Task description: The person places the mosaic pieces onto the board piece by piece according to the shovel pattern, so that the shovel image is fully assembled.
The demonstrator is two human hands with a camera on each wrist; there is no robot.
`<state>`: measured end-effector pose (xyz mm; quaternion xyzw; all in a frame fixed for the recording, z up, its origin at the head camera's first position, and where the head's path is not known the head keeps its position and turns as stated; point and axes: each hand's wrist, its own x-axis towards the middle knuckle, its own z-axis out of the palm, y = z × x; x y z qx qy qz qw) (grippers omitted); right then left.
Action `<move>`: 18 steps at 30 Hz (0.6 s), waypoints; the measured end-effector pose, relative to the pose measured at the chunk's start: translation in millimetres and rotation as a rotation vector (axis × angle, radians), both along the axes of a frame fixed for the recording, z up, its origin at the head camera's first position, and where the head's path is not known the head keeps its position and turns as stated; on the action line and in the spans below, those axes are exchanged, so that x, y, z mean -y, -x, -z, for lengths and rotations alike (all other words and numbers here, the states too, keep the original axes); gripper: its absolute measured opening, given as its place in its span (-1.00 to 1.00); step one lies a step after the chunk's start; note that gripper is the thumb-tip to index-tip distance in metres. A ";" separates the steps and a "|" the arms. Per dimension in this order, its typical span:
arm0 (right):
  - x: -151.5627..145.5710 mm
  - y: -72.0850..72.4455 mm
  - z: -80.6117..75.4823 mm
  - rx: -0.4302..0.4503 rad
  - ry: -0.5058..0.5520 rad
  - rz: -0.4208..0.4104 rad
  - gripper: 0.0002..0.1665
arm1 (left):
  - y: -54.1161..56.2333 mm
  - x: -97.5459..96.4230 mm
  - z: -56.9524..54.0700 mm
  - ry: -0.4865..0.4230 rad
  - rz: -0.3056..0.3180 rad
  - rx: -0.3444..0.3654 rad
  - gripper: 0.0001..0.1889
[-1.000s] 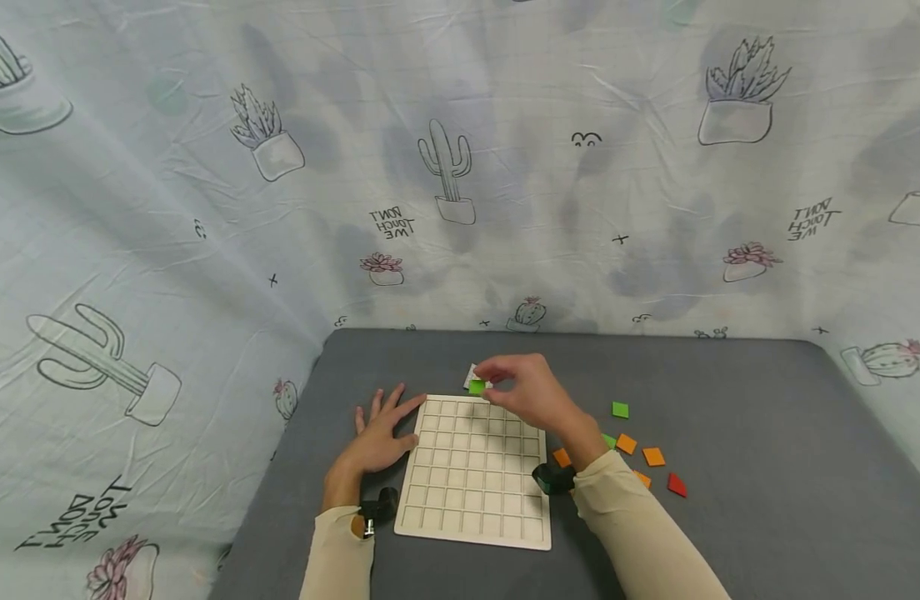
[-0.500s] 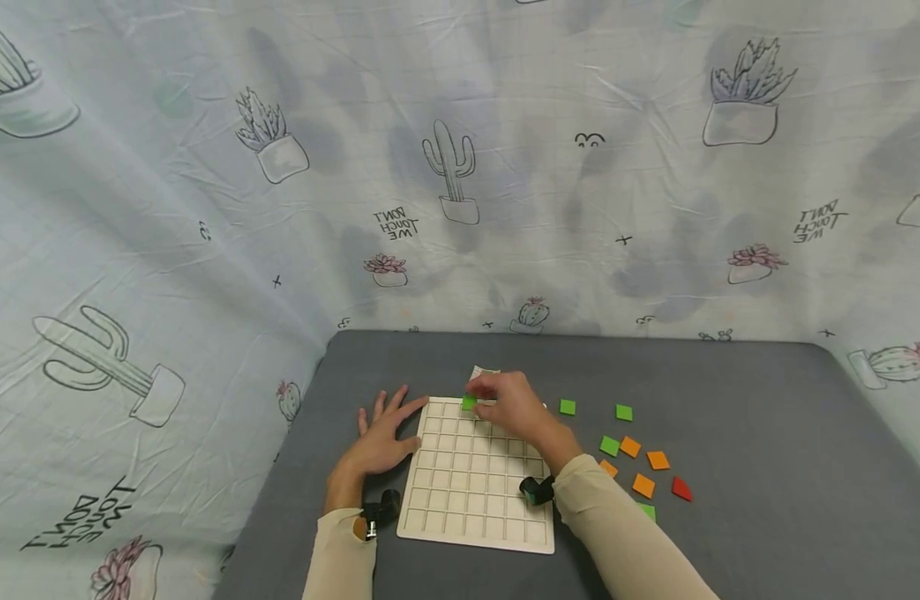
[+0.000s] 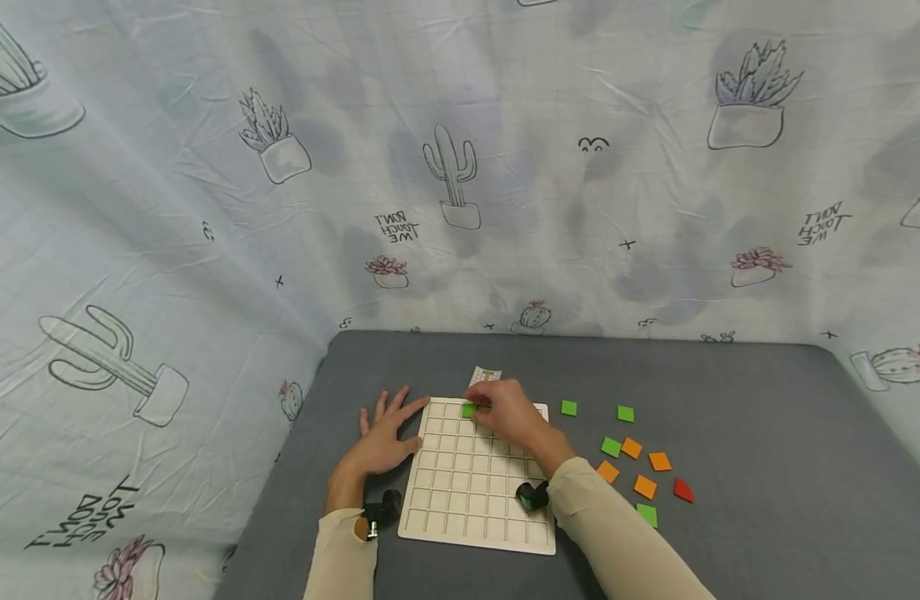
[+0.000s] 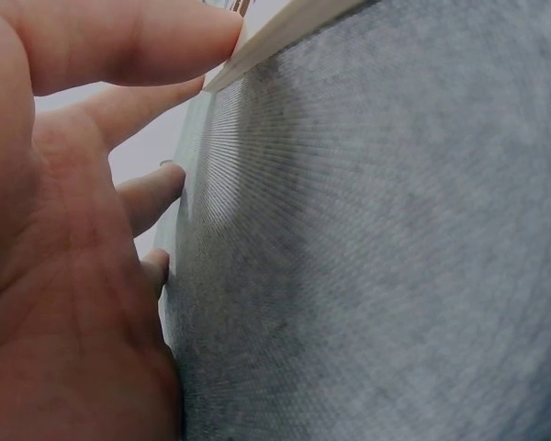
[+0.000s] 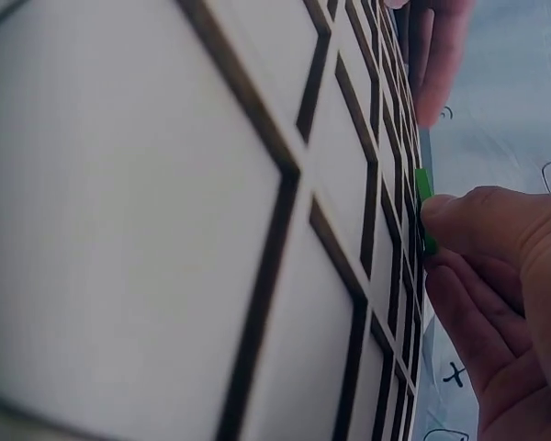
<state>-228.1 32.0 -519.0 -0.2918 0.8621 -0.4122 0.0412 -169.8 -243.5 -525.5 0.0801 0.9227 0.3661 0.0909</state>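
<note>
A pale wooden grid board (image 3: 460, 482) lies on the grey table. At its far edge my right hand (image 3: 508, 412) pinches a green square tile (image 3: 469, 411) between thumb and fingers, low over the top row of cells. In the right wrist view the green tile (image 5: 424, 188) shows under the thumb, at the board's far rim. My left hand (image 3: 379, 442) rests at the board's left side with fingers spread, index finger and thumb touching the edge. The left wrist view shows the thumb (image 4: 138, 46) against the board's edge (image 4: 285, 37).
Beyond the board lies a small printed card (image 3: 486, 375), partly behind the right hand. To the right are scattered green tiles (image 3: 625, 413), several orange tiles (image 3: 659, 461) and a red rounded piece (image 3: 682, 490). A patterned cloth (image 3: 550, 183) hangs behind the table.
My right hand has brought the green tile from beside the card nearer, onto the board's top row. Its forearm no longer covers some tiles at the right. My left hand stays on the board's edge.
</note>
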 end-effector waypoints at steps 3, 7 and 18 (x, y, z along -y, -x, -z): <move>1.9 -0.3 -0.9 0.002 -0.032 0.001 -0.57 | 0.1 -0.2 -0.7 0.000 -0.001 0.002 -0.27; 4.2 -1.0 -1.9 -0.006 -0.064 0.001 -0.57 | -0.1 -0.2 -1.2 -0.001 -0.001 0.002 -0.27; 6.3 -2.5 -4.7 -0.041 -0.087 0.000 -0.55 | -0.9 -0.6 -1.6 -0.001 -0.003 -0.001 -0.27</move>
